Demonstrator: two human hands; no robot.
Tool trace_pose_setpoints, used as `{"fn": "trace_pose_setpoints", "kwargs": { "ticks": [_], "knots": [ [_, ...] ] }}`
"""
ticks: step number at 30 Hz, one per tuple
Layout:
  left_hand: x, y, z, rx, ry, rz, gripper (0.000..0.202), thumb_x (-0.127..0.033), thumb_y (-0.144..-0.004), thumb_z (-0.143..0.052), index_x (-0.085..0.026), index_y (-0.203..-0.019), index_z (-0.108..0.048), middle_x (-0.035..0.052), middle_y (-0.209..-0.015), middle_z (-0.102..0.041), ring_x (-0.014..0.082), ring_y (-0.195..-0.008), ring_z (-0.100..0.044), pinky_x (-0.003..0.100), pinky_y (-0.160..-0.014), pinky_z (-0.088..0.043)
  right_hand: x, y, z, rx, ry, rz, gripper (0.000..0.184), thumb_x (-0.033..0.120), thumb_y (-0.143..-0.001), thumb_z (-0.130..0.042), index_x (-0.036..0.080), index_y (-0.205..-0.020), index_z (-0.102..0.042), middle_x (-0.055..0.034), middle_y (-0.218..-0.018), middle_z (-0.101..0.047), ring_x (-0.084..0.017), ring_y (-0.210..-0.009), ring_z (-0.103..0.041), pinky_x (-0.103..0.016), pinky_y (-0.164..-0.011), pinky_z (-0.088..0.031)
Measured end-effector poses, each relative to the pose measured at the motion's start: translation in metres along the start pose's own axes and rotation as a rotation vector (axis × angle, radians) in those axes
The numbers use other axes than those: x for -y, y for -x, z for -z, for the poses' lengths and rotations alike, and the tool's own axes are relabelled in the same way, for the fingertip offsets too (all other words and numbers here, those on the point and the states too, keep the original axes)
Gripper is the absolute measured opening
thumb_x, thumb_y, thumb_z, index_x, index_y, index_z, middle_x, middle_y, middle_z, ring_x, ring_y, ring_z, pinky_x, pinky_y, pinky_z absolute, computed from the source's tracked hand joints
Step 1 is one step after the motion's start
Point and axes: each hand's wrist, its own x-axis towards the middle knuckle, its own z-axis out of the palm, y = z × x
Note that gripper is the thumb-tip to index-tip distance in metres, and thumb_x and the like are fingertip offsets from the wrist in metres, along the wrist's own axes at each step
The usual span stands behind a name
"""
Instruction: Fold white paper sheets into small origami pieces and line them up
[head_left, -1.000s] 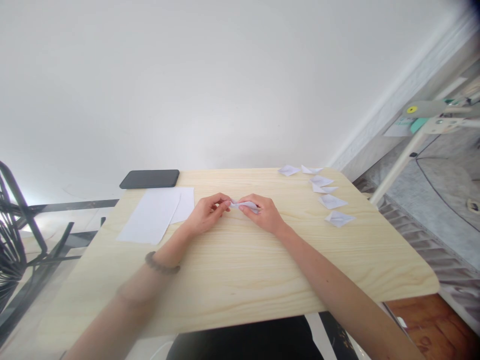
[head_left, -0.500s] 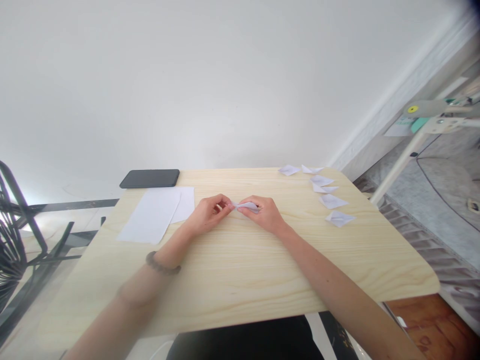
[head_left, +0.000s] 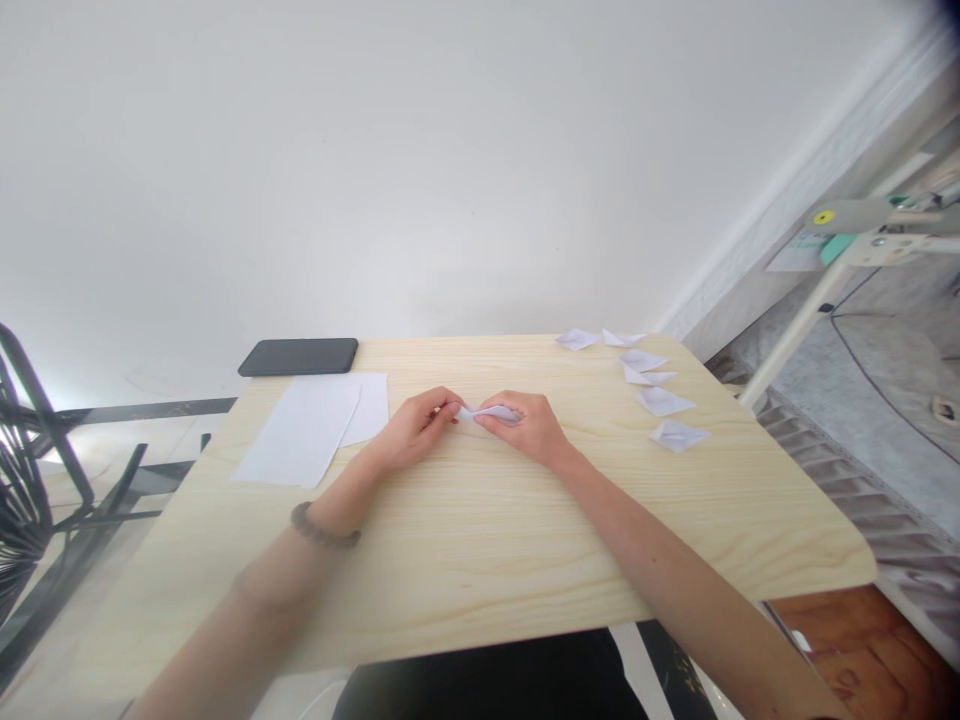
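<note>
Over the middle of the wooden table (head_left: 480, 540), a small folded white paper (head_left: 493, 412) is held between my two hands. My left hand (head_left: 415, 428) pinches its left end between thumb and fingertips. From the other side, my right hand (head_left: 529, 425) grips the paper's body, thumb in front and fingers behind, so part of it is hidden. Several folded paper boats lie along the table's right side, the nearest paper boat (head_left: 679, 436) to the right of my right hand. To the left of my left hand rest flat white paper sheets (head_left: 300, 435), overlapping.
A black phone (head_left: 298, 356) lies at the back left corner, just behind the sheets. The table's far edge meets a white wall (head_left: 450, 180). A black chair (head_left: 45, 450) stands at the left, and a white metal frame (head_left: 802, 330) rises at the right.
My left fingertips have slid slightly left along the paper's end, showing a little more of it. My right hand has stayed in place.
</note>
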Motion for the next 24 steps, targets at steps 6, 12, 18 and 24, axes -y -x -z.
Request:
{"fn": "trace_pose_setpoints", "kwargs": {
  "ticks": [6, 12, 18, 24],
  "knots": [
    [-0.0004, 0.0000, 0.0007, 0.019, -0.031, -0.017, 0.027, -0.029, -0.088, -0.031, -0.017, -0.092, -0.054, 0.0046, -0.088, -0.059, 0.0153, -0.080, -0.053, 0.027, -0.072, -0.042, 0.0016, -0.0016, 0.0006, 0.000, -0.038, 0.097, 0.012, 0.025, -0.075, -0.058, 0.020, -0.082, -0.065, -0.0037, -0.091, -0.065, -0.013, -0.084, -0.060, -0.025, -0.079, -0.046],
    [0.0008, -0.0002, -0.0027, -0.045, 0.040, -0.008, 0.018, -0.030, -0.085, -0.039, -0.018, -0.094, -0.050, 0.0038, -0.088, -0.059, 0.0136, -0.079, -0.055, 0.024, -0.065, -0.044, 0.0022, -0.0010, 0.0005, -0.011, -0.033, 0.070, 0.013, 0.026, -0.075, -0.058, 0.020, -0.083, -0.065, -0.0035, -0.089, -0.066, -0.014, -0.083, -0.061, -0.026, -0.078, -0.048],
    [-0.0025, 0.0001, -0.0024, -0.115, 0.031, -0.054, 0.016, -0.029, -0.085, -0.040, -0.017, -0.089, -0.051, 0.0059, -0.100, -0.057, 0.0130, -0.083, -0.056, 0.022, -0.061, -0.045, 0.0016, -0.0011, -0.0001, -0.041, -0.026, 0.021, 0.012, 0.025, -0.074, -0.058, 0.020, -0.084, -0.064, -0.0030, -0.088, -0.066, -0.015, -0.082, -0.061, -0.026, -0.076, -0.048],
    [-0.0005, -0.0012, -0.0019, -0.084, -0.014, -0.086, 0.019, -0.032, -0.082, -0.046, -0.018, -0.088, -0.056, 0.0050, -0.096, -0.058, 0.0122, -0.078, -0.056, 0.021, -0.057, -0.044, 0.0023, -0.0018, 0.0000, -0.043, -0.033, 0.035, 0.012, 0.024, -0.076, -0.056, 0.020, -0.084, -0.064, -0.0033, -0.088, -0.066, -0.014, -0.083, -0.061, -0.027, -0.077, -0.048]
  ]
}}
